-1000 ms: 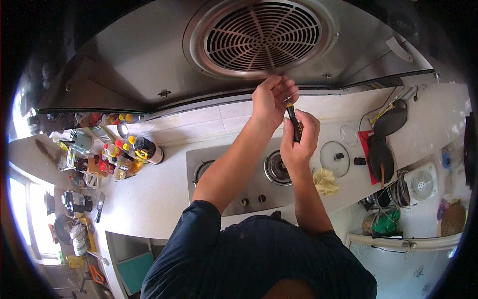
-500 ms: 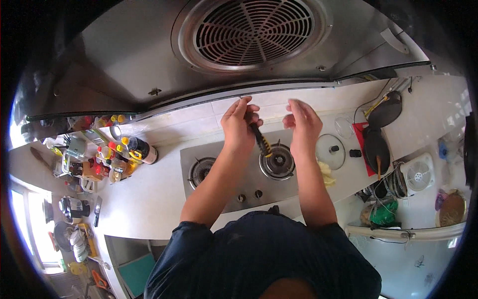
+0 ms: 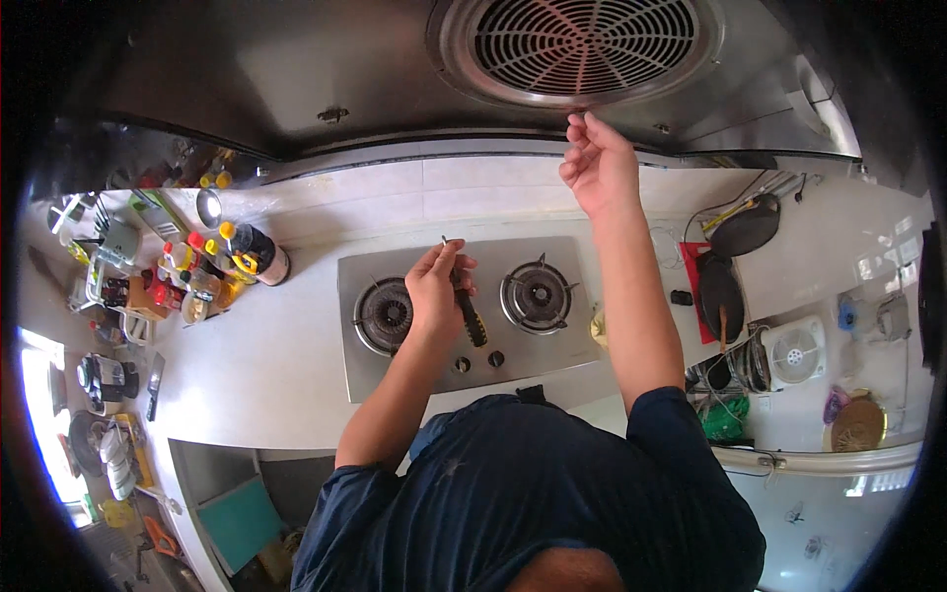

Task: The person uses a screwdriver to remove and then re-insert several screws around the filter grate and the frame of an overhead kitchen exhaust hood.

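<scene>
Left hand holds a screwdriver over the hob; right hand is raised to the extractor grille.

The left hand (image 3: 434, 286) has its grip pressed together around a black-and-yellow-handled screwdriver (image 3: 466, 304), the metal shaft pointing to 12 o'clock and the handle trailing to 5 o'clock, above the stainless steel two-burner gas hob (image 3: 552, 355) set in the white worktop (image 3: 266, 345). The right hand (image 3: 597, 168), at 1 o'clock from the left and well apart from it, has loosely curled fingers (image 3: 575, 126) touching the lower rim of the round slotted metal extractor grille (image 3: 582, 44); whether they pinch anything cannot be told. A cluster of sauce bottles with coloured caps (image 3: 222, 261) stands at 9 o'clock from the hob. Black pans (image 3: 735, 261) lie at 3 o'clock.
</scene>
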Demonstrator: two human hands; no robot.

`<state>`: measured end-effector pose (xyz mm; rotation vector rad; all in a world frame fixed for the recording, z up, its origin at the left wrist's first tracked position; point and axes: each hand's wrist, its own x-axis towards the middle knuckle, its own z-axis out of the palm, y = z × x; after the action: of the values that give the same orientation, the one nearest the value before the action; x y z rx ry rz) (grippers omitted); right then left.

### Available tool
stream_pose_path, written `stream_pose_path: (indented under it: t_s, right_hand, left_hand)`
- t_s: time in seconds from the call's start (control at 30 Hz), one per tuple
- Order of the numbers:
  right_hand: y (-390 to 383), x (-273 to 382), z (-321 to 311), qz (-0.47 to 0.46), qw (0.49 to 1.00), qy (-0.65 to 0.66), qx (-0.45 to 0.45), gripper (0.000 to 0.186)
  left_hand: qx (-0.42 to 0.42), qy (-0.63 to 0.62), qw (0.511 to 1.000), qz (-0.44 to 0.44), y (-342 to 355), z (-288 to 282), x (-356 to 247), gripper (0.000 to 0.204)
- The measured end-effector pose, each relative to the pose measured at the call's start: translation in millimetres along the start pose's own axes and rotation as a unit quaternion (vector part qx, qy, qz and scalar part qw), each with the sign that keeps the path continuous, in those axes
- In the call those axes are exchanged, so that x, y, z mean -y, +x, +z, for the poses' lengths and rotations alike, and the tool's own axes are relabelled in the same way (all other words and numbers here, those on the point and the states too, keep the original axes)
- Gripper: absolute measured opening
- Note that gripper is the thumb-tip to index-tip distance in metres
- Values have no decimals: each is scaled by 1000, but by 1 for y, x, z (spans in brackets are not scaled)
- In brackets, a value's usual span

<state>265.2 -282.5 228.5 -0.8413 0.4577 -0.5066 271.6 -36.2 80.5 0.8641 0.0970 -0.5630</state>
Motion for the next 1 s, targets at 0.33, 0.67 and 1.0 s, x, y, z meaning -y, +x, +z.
stream_pose_path:
  t_s: [0.33,0.67,1.0]
  right_hand:
    - [3,3,4,-3,1000,-25,2,10]
    - [8,2,4,-13,999,30,-20,7]
    - [-1,-16,25,-183,961,-134,-158,10]
  left_hand:
    - [-21,-5,1000,-21,-2,-37,11,25]
    - [-14,-9,999,-33,0,-51,19,23]
    - [1,-4,999,-48,-2,-48,26,22]
